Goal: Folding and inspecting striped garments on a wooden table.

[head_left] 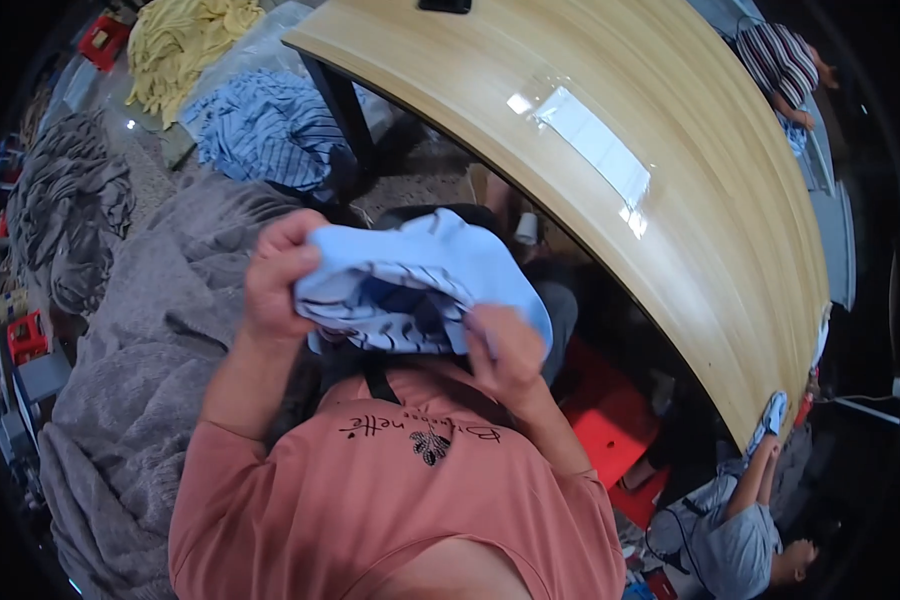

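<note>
A light blue cloth piece (460,250) is held up before my chest, its open edge spread towards me. Dark wavy stripes mark its pale inner side, and the hollow of the opening lies in shadow. My left hand (285,275) grips the left end of the edge between thumb and bent fingers. On the other side, my right hand (510,350) is closed on the right part of the edge, slightly blurred. Whether the piece is a finished garment cannot be made out.
Grey plush fabric (160,300) is heaped at my left. Beyond lie a blue striped cloth pile (270,125) and a yellow pile (185,50). A wooden table (690,200) curves along the right, above a red stool (610,425). Two people work at the table's far side and lower right.
</note>
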{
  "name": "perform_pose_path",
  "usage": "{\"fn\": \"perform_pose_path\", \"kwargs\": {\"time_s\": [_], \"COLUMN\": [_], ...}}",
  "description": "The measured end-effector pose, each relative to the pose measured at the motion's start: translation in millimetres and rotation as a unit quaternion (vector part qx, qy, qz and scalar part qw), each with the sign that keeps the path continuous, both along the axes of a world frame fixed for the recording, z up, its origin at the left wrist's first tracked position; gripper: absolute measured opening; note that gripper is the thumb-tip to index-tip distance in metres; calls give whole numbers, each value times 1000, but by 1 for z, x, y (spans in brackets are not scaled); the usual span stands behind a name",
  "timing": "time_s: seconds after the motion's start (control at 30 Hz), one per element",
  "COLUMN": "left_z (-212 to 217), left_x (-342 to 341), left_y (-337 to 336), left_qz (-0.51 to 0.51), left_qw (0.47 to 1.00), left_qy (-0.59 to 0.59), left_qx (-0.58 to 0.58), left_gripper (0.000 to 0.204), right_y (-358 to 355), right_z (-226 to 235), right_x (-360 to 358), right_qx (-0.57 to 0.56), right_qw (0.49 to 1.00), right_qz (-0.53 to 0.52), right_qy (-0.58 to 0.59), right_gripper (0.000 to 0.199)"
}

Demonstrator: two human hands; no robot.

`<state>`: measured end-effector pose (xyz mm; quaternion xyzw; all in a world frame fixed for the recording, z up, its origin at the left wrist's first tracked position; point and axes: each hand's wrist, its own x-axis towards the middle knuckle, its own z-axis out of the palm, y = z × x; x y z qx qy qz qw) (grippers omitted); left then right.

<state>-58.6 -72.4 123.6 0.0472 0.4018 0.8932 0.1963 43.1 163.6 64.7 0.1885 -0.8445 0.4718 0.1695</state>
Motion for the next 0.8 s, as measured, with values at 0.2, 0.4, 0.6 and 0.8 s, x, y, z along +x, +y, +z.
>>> {"fn": "perform_pose_path", "kwargs": {"time_s": [0.2,0.4,0.6,0.8], "left_z": [14,97,96,52], "left_x": [0,24,-1,9], "left_y": [-18,-111,-83,46], "left_qz": [48,307,409,80], "left_qw": [996,814,652,659], "left_qy": [70,307,436,541], "left_qx": [-29,-387,-466,-517], "left_gripper": [24,26,14,12], "right_y": [31,14,45,86], "right_z": [-53,34,77,62], "right_x": [10,18,46,91], "right_qx": [80,-297,-447,-271], "right_qw": [941,915,873,904], "right_qz": [-116,61,-195,-326], "right_qy": [-308,-267,10,57], "right_gripper": [72,19,24,23]}}
